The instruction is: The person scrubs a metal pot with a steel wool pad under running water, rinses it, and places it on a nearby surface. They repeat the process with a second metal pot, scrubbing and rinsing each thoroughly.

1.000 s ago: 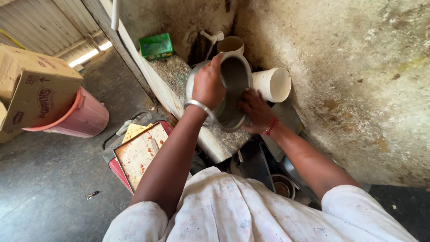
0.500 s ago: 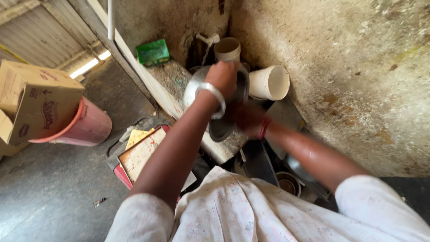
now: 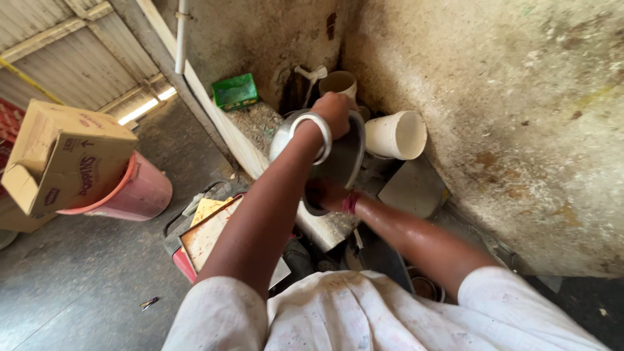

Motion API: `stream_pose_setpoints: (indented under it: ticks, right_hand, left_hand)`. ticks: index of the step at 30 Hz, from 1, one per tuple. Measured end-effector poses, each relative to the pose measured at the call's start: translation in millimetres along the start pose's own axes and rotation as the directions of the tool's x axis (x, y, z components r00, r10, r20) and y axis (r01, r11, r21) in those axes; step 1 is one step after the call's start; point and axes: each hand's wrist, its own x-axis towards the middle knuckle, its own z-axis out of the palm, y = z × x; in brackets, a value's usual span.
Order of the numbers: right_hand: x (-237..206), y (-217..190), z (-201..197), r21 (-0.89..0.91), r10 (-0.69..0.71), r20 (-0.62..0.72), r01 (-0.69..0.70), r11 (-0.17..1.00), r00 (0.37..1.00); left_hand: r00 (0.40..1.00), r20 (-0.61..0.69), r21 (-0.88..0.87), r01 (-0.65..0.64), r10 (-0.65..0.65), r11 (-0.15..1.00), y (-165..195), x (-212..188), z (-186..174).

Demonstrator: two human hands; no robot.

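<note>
My left hand (image 3: 335, 110) grips the upper rim of a round metal pot (image 3: 344, 162) tilted on its side over a low stone ledge (image 3: 257, 133). A silver bangle circles that wrist. My right hand (image 3: 325, 194) reaches into the pot's mouth near its lower rim; its fingers are mostly hidden by my left forearm and the pot. A red band sits on the right wrist.
A white bucket (image 3: 396, 135) lies on its side right of the pot, a tan cup (image 3: 338, 83) behind it, a green box (image 3: 235, 91) on the ledge. A pink tub (image 3: 140, 192) with a cardboard box (image 3: 65, 156) stands left. A flat tray (image 3: 208, 234) lies below the ledge. Rough walls close the corner.
My left hand has slid further over the top of the pot and the pot has tipped more. My right hand has moved lower, into the pot.
</note>
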Motion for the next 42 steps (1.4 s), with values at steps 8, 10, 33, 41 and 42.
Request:
stream_pose_setpoints:
  ticks: [8, 10, 33, 41, 42]
  right_hand:
    - [19, 4, -23, -0.154, 0.112, -0.117, -0.130, 0.979, 0.987]
    - [20, -17, 25, 0.198, 0.033, -0.201, 0.007, 0.980, 0.979]
    - [-43, -24, 72, 0.444, 0.204, -0.440, 0.014, 0.896, 0.874]
    - [-75, 0, -27, -0.544, -0.373, -0.002, 0.312, 0.779, 0.928]
    - [-75, 11, -50, -0.671, -0.382, 0.050, 0.314, 0.671, 0.923]
  left_hand:
    - [0.997, 0.012, -0.049, -0.077, 0.077, 0.996, -3, -3, 1]
    - [0.993, 0.020, -0.004, -0.114, 0.115, 0.993, -3, -4, 0]
    - [0.727, -0.685, 0.234, 0.160, 0.046, 0.959, 8, -137, 31]
    - [0.926, -0.375, 0.038, -0.023, 0.035, 0.999, -30, -100, 16]
    - [0.955, -0.295, 0.060, -0.012, 0.029, 0.998, -30, -93, 14]
